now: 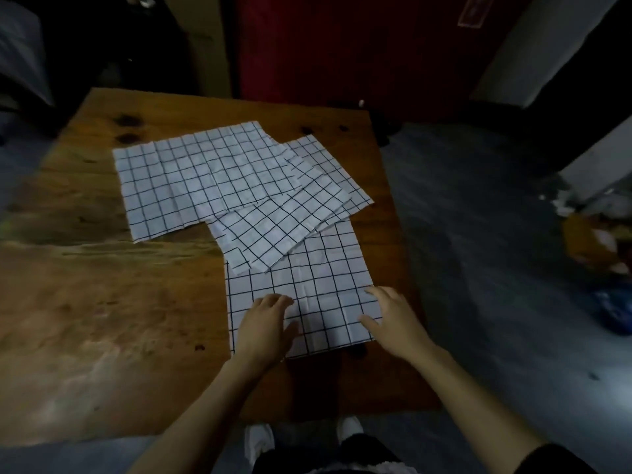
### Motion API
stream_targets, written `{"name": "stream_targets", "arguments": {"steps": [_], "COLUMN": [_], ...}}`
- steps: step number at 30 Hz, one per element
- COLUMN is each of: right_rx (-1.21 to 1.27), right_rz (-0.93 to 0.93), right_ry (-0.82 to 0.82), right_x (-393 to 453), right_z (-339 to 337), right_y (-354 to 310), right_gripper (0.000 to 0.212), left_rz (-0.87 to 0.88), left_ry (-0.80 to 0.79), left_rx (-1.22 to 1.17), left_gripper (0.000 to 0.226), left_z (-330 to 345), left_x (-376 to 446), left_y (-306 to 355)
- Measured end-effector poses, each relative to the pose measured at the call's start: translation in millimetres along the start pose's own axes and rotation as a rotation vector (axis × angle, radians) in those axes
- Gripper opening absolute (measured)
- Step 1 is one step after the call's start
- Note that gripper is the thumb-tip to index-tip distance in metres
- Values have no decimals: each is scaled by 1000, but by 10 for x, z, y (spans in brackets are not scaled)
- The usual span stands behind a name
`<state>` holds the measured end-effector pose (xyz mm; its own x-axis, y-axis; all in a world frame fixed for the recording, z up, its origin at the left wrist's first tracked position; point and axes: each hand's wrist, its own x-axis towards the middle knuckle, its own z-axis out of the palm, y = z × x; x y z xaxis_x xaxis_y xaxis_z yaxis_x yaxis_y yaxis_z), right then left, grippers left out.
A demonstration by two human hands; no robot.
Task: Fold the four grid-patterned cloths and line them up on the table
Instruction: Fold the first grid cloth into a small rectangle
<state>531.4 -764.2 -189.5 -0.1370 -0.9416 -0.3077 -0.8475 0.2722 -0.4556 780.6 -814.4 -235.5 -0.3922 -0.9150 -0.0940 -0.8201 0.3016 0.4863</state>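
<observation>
White cloths with a dark grid lie spread flat and overlapping on the wooden table. The nearest cloth lies at the table's right front. My left hand rests flat on its near left part, fingers apart. On its near right edge lies my right hand, also flat with spread fingers. A second cloth lies tilted over the far end of the nearest one. A third cloth lies further back left, partly over the second. More cloth edges show under the second at the right; how many layers I cannot tell.
The table's right edge runs close to the cloths, with grey floor beyond. A red door or panel stands behind the table. Colourful clutter lies on the floor at the right. My white shoes show below the front edge.
</observation>
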Motion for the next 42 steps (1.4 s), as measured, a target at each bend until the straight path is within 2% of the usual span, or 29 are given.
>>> {"name": "stream_targets", "arguments": {"steps": [3, 9, 13, 17, 21, 27, 30, 32, 36, 38, 42], "right_rx": [-96, -139, -150, -177, -193, -209, -184, -119, -38, -5, 99], "right_rz": [42, 5, 28, 84, 54, -37, -38, -49, -78, -103, -128], "right_ry": [20, 19, 1, -18, 6, -37, 48, 138, 214, 227, 189], "right_x": [-59, 53, 58, -36, -71, -30, -26, -27, -13, 5, 2], "right_z": [138, 404, 571, 737, 784, 737, 669, 593, 376, 278, 187], "right_y": [-6, -58, -38, 109, 194, 193, 184, 182, 169, 167, 94], "right_gripper": [57, 54, 62, 62, 58, 82, 70, 53, 19, 16, 19], "left_rz": [32, 76, 118, 140, 142, 169, 193, 209, 181, 153, 74], "left_ry": [38, -104, -188, -125, -98, -15, 54, 80, 118, 151, 198], "left_rx": [-22, 100, 148, 199, 217, 46, -17, -44, -36, -18, 44], "left_gripper": [41, 57, 52, 36, 24, 13, 10, 10, 9, 14, 43], "left_z": [36, 136, 249, 317, 309, 151, -6, -105, -215, -235, -204], "left_x": [23, -5, -155, -183, -134, -57, -6, 0, -27, -89, -330], "left_y": [-79, -234, -320, -377, -303, -100, 56, 165, 297, 330, 357]}}
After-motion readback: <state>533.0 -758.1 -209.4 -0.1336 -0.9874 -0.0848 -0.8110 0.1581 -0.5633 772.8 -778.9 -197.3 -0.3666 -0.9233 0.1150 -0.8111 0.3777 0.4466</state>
